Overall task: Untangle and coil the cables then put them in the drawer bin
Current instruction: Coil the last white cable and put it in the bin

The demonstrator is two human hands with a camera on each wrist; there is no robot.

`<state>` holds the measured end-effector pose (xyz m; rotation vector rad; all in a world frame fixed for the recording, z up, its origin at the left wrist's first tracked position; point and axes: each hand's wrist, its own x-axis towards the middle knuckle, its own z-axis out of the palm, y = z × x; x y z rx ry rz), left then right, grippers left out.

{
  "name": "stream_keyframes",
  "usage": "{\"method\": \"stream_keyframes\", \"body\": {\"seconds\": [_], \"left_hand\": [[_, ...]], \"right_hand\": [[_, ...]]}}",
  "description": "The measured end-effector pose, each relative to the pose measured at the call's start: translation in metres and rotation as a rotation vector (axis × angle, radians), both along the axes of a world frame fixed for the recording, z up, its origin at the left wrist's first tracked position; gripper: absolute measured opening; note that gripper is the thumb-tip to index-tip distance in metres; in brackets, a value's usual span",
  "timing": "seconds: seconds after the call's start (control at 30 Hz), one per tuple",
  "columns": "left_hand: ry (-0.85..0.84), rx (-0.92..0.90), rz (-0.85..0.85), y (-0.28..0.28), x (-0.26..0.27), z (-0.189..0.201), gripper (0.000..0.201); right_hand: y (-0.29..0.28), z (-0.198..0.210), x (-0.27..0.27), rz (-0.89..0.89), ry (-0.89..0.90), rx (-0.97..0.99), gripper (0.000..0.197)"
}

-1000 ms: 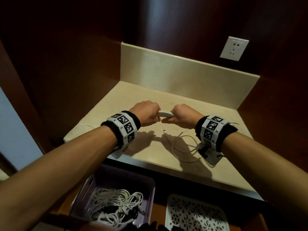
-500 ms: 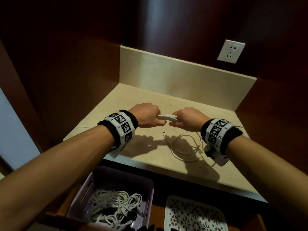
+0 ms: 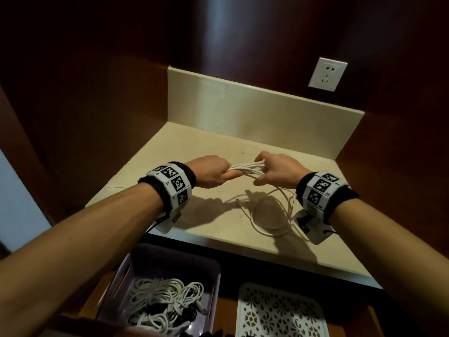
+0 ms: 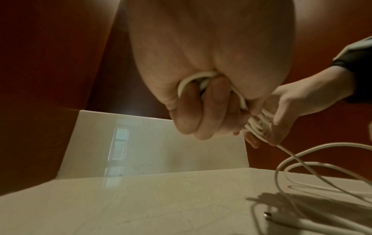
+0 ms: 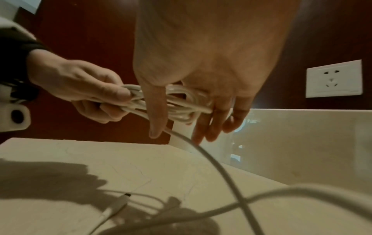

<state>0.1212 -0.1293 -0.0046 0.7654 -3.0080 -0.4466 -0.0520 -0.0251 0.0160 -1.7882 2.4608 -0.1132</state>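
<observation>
A white cable is folded into a bundle of several strands and stretched between my two hands above the beige counter. My left hand grips one end of the bundle in a fist, with loops showing between the fingers. My right hand holds the other end, the thumb in front and the fingers behind the coil. The cable's loose tail lies in loops on the counter under my right wrist, with its plug end on the surface.
Below the counter edge an open drawer holds a purple bin with several white cables in it, and a white patterned tray to its right. Dark wood walls enclose the counter. A wall socket sits at the back right.
My hands have drawn a little apart, so the bundle between them shows longer, its strands fanned at the right hand. The loose loops on the counter have shifted slightly.
</observation>
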Motion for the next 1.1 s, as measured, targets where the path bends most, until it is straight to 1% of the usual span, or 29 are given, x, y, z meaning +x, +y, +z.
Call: {"method": "stream_keyframes", "body": {"seconds": [0.1,0.17,0.3,0.4,0.47,0.53,0.67,0.73,0.8,0.9,1.0,1.1], "left_hand": [[0.030,-0.008,0.037,-0.007,0.003,-0.003,0.052],[0.047,-0.018,0.058,-0.011,0.005,-0.005,0.052],[0.088,-0.033,0.074,-0.012,0.001,-0.006,0.051],[0.095,-0.044,0.089,-0.012,0.000,-0.006,0.053],[0.094,-0.049,0.098,-0.013,0.000,-0.007,0.054],[0.107,-0.042,0.116,-0.013,-0.001,-0.008,0.053],[0.128,0.007,0.170,-0.014,-0.002,-0.011,0.054],[0.101,0.003,0.183,-0.015,-0.002,-0.013,0.061],[0.078,0.008,0.176,-0.014,-0.001,-0.015,0.071],[0.044,-0.011,0.139,-0.012,-0.001,-0.018,0.082],[0.026,-0.036,0.131,-0.011,-0.003,-0.021,0.082],[0.103,-0.032,0.161,-0.009,-0.004,-0.021,0.078]], "right_hand": [[0.008,-0.002,-0.016,-0.108,-0.022,0.007,0.037],[0.011,-0.008,-0.023,-0.157,-0.046,0.012,0.038],[0.013,-0.021,-0.020,-0.148,-0.123,-0.006,0.042],[0.012,-0.025,-0.016,-0.136,-0.147,-0.019,0.031],[0.010,-0.025,-0.015,-0.168,-0.182,-0.074,0.031],[0.006,-0.025,-0.014,-0.230,-0.303,-0.170,0.031],[0.001,-0.021,-0.008,-0.341,-0.756,-0.354,0.021],[0.001,-0.017,-0.001,-0.370,-0.932,-0.391,0.014],[0.000,-0.014,0.004,-0.389,-1.022,-0.418,0.015],[-0.002,-0.011,0.007,-0.414,-1.090,-0.446,0.019],[-0.004,-0.007,0.009,-0.421,-1.154,-0.464,0.021],[-0.004,-0.004,0.011,-0.395,-1.262,-0.499,0.020]]}}
